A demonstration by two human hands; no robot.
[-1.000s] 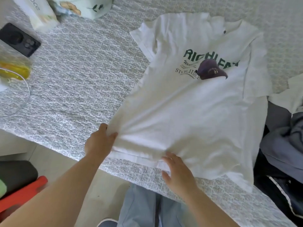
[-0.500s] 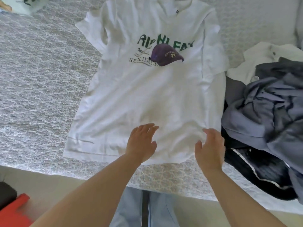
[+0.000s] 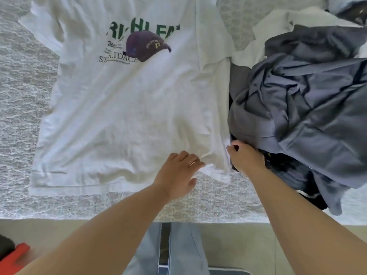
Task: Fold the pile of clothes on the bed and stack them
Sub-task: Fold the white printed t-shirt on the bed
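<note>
A white T-shirt with green lettering and a purple cap print lies spread face up on the grey patterned bed. My left hand rests flat on its lower hem near the right corner, fingers straight. My right hand pinches the shirt's lower right edge, where it meets the pile. The pile of unfolded clothes, grey-blue on top with black and white pieces beneath, is heaped to the right.
The bed's front edge runs across the lower part of the view. My legs in light blue trousers stand against it. A red and black object sits on the floor at the lower left.
Both hands slid right along the shirt's hem. The right hand went from open over the hem to pinching the right edge. The view shifted closer and to the right.
</note>
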